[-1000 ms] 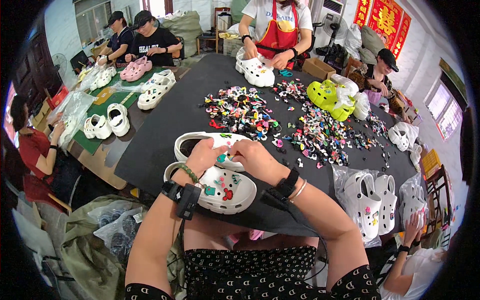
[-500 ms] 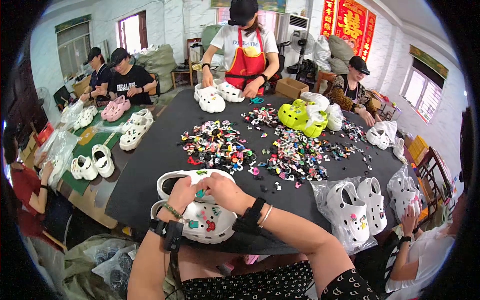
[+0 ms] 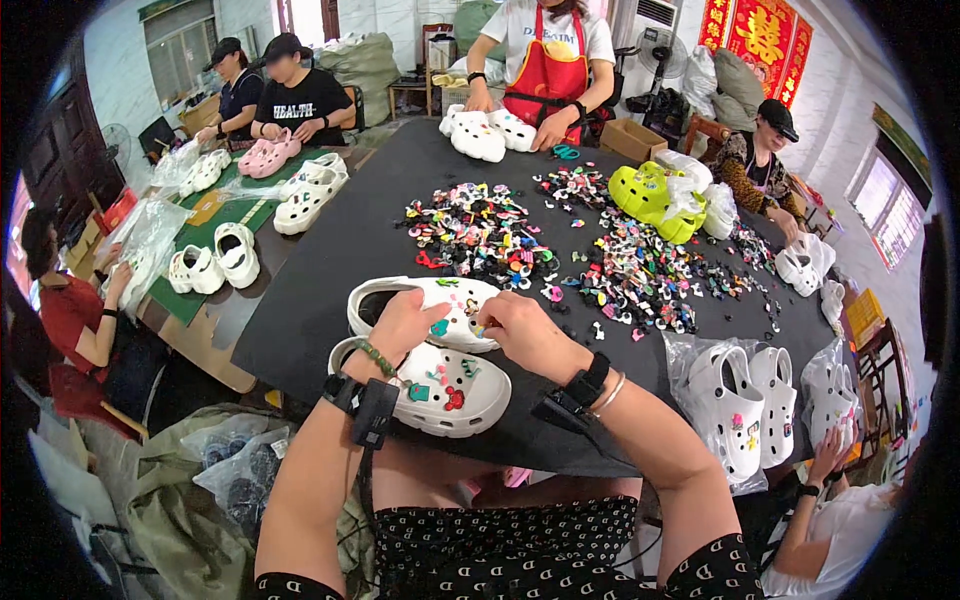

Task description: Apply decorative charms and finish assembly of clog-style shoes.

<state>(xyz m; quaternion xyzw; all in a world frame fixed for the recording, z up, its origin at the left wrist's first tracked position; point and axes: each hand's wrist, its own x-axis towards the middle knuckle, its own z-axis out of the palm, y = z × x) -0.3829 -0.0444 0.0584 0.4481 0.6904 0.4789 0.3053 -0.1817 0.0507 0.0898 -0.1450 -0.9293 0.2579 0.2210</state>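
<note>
Two white clogs lie side by side at the near edge of the black table in front of me. The far clog (image 3: 462, 300) carries several small charms on its top. The near clog (image 3: 475, 398) has teal, green and red charms. My left hand (image 3: 402, 326) is closed on the far clog near its strap opening, a teal charm (image 3: 438, 327) by its fingertips. At the toe end of that clog, my right hand (image 3: 530, 332) is pinched round a small charm, mostly hidden by the fingers.
Loose charm piles (image 3: 480, 235) spread across the table beyond the clogs. Lime clogs (image 3: 650, 200) stand behind them, and bagged white clogs (image 3: 725, 410) at the right. Across the table a person in a red apron (image 3: 545, 70) handles white clogs (image 3: 478, 135). Teal scissors (image 3: 566, 152) lie nearby.
My right hand has moved away from my left, toward the toe of the far clog. The left hand stays on that clog. The whole view has shifted, with the scene now lower right.
</note>
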